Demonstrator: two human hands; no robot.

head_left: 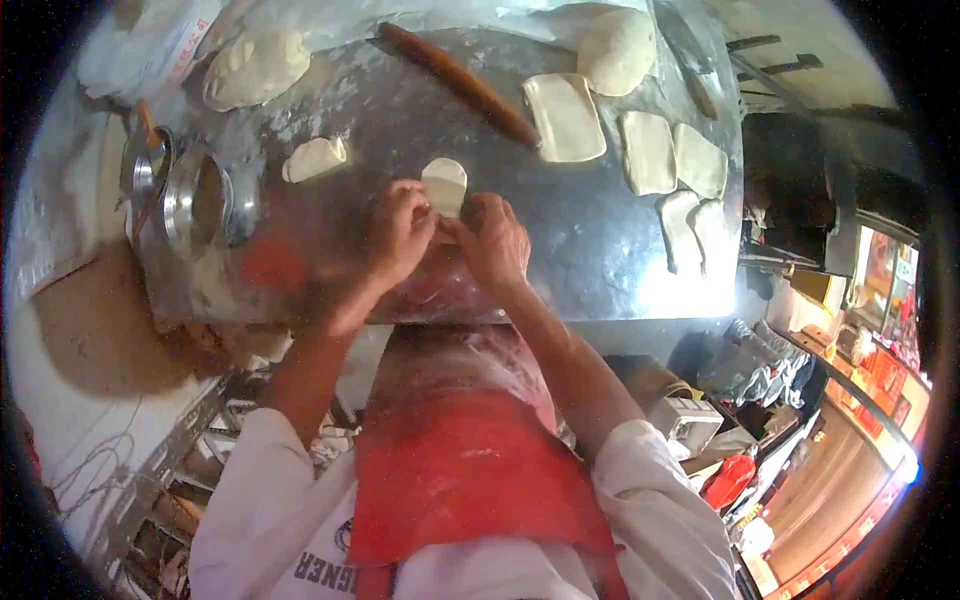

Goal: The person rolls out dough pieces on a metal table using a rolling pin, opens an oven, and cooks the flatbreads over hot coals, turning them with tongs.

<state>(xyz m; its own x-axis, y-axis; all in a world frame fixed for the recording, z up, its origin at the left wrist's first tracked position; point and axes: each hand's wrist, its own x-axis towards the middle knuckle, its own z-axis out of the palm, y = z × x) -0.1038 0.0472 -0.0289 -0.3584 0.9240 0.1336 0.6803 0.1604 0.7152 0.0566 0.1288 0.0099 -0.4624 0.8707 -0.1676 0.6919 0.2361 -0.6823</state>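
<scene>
A small pale piece of dough [445, 185] lies near the front middle of the metal table [350, 250], between my two hands. My left hand [402, 230] pinches its near left edge with curled fingers. On the right, my right hand [488, 238] has its fingers bent at the near right edge of the same piece. The near end of the dough is partly hidden by my fingertips. Further left lies a folded dough piece [315, 159]. Beyond my hands, a brown rolling pin [460, 84] rests diagonally on the table.
Flat dough pieces [565, 118] [648, 152] [700, 161] and narrow strips [682, 232] lie at the right. Larger dough lumps [257, 70] [616, 52] sit at the back. Metal bowls [197, 203] stand at the left edge. A scraper-like tool [700, 92] lies back right.
</scene>
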